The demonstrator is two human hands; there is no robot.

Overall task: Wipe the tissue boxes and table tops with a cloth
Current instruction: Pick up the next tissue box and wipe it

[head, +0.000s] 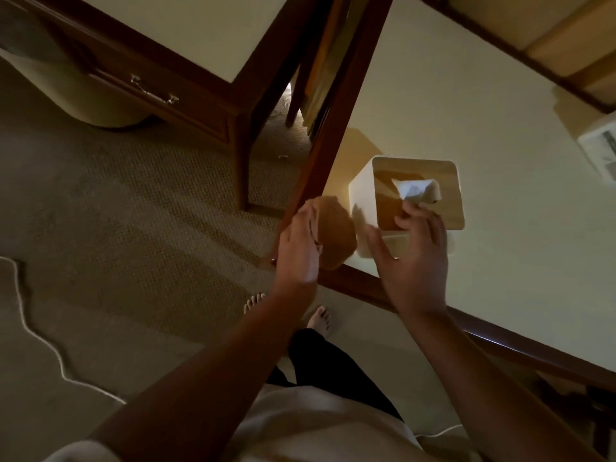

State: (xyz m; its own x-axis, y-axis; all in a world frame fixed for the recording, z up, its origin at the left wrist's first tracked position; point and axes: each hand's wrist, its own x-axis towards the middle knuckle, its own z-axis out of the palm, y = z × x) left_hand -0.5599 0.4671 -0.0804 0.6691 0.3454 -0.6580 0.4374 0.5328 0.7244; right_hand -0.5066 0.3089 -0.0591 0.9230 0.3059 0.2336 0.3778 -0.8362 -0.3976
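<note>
Fingers [430, 228] of the right hand [413, 265] spread wide on the box [363, 191]. Left hand [298, 248] grips the cloth [335, 235] just beside it, at the table [466, 111] edge.

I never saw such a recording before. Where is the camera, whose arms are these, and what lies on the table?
There is no machine: a person wears the camera on the head, so this one picture looks down along their own arms. The left hand holds an orange cloth at the corner of the table. The right hand touches the tissue box with spread fingers; the box has a wooden lid and a tissue sticks out. Below are carpet and bare feet.
</note>
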